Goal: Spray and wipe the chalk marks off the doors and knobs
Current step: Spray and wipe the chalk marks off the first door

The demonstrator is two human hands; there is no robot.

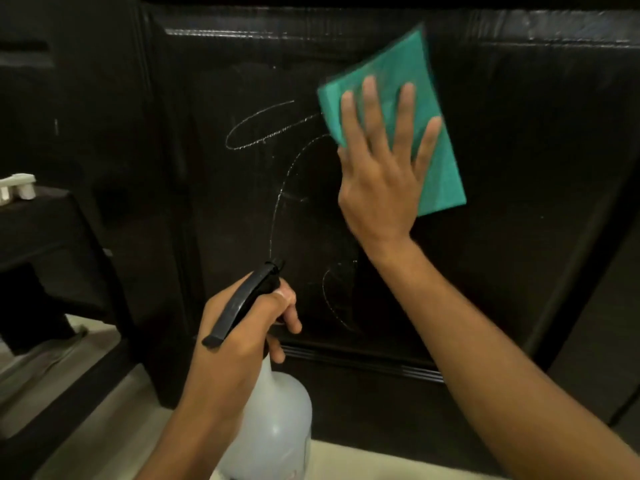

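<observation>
Black cabinet door point(519, 168) fills most of the frame, white chalk marks point(263, 126) looping across its panel from upper centre down to lower centre. Green cloth point(426, 74), folded flat, sits on the door upper right of the marks, its left edge touching the loop's end. Right hand point(381, 174) presses the cloth flat against the door, fingers straight and spread, palm overhanging the cloth's lower-left edge. Translucent spray bottle point(277, 417) with black trigger head at bottom centre, nozzle near the door just below the chalk line. Left hand point(239, 327) grips its neck, fingers curled around the trigger. White knob piece point(17, 187) on the dark ledge far left.
</observation>
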